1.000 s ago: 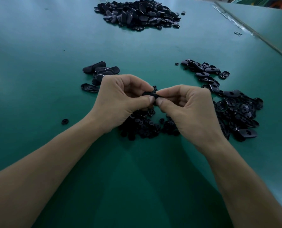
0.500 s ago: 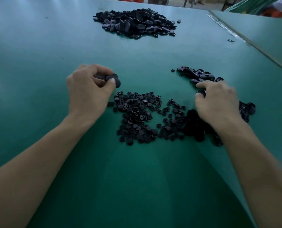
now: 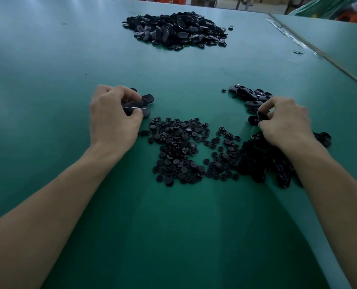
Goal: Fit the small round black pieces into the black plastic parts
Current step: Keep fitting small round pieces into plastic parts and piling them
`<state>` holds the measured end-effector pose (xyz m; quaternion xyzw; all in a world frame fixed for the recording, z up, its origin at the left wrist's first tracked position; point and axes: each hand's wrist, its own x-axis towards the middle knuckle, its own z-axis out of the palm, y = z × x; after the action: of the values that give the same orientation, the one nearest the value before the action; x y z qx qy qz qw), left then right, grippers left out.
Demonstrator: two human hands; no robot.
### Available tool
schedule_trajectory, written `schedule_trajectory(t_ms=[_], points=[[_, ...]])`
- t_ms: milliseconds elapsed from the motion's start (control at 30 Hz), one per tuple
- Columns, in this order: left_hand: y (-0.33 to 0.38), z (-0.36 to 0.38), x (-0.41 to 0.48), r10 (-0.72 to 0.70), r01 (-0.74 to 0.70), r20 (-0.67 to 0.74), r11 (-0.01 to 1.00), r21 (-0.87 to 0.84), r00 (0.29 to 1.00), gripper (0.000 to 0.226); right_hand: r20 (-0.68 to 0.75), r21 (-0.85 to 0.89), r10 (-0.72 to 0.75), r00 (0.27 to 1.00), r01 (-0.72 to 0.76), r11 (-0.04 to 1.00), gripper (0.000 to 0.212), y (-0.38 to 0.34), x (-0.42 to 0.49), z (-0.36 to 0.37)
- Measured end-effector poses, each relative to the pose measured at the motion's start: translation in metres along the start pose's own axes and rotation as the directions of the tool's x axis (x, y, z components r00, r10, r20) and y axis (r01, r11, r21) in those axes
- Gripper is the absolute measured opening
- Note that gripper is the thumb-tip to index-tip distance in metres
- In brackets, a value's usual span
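While apart, both hands (image 3: 115, 122) (image 3: 287, 120) on parts (image 3: 135, 104).

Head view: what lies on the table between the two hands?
In the head view, the heap of small round black pieces lies between left hand and right hand.

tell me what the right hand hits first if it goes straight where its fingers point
Likely the oblong black parts lying just beyond the right hand, which pinches one of them; depth is unclear.

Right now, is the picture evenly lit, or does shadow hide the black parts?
Head view: dim; pale glare on the green table, far left; small round black pieces are distinguishable; black plastic parts beside the right hand merge into shadow.
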<state>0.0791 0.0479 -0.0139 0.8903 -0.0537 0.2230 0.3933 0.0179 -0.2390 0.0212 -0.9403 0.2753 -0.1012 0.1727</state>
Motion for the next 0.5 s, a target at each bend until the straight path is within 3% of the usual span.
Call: schedule_trajectory(t_ms=[200, 333, 500], points=[[0.011, 0.002, -0.009, 0.114, -0.115, -0.025, 0.991, -0.062, 0.993, 0.011, 0.014, 0.064, 0.01, 1.0, -0.011, 0.998, 0.037, 0.0, 0.001, 0.0], [0.032, 0.005, -0.025, 0.184, -0.168, 0.036, 0.95, -0.263, 0.982, 0.005, -0.07, 0.209, -0.128, 0.989, 0.14, 0.968, 0.029, -0.007, -0.017, -0.004], [0.052, 0.008, -0.046, 0.183, -0.037, 0.229, 0.849, -0.527, 0.956, 0.015, 0.02, 0.648, -0.401, 0.916, 0.293, 0.703, 0.033, -0.035, -0.058, -0.006]])
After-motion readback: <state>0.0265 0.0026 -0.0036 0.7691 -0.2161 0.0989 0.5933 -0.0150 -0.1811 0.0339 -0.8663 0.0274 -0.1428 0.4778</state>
